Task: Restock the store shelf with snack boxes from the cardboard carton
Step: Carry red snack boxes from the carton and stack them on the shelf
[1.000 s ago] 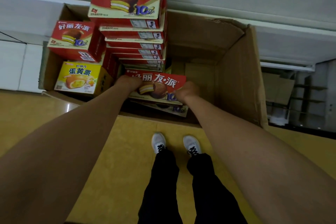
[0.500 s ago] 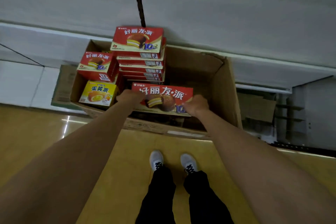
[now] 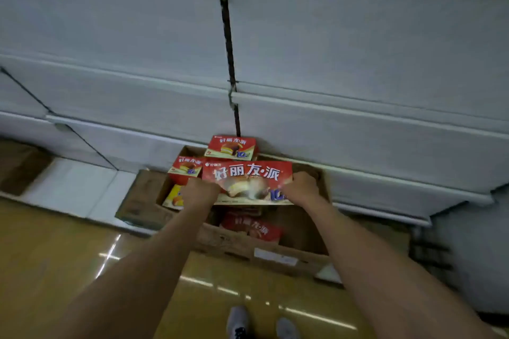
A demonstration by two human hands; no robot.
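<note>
A wide red snack box (image 3: 248,179) hangs above the open cardboard carton (image 3: 228,245). My left hand (image 3: 199,191) grips its left end and my right hand (image 3: 301,187) grips its right end. Inside the carton another red box (image 3: 253,228) lies flat below the held one. A stack of red boxes (image 3: 232,147) rises at the carton's back, a smaller red box (image 3: 186,170) sits at the left, and a yellow box (image 3: 173,197) lies under it, partly hidden by my left hand.
White shelf boards (image 3: 358,124) fill the view above and behind the carton, split by a dark upright post (image 3: 230,69). The carton stands on a tan glossy floor (image 3: 55,256). My shoes (image 3: 261,325) are near its front edge. A dark metal rack (image 3: 429,253) stands at right.
Both hands have lifted the wide red box up out of the carton. The view has risen and tilted up, showing more shelf boards and uncovering another red box below.
</note>
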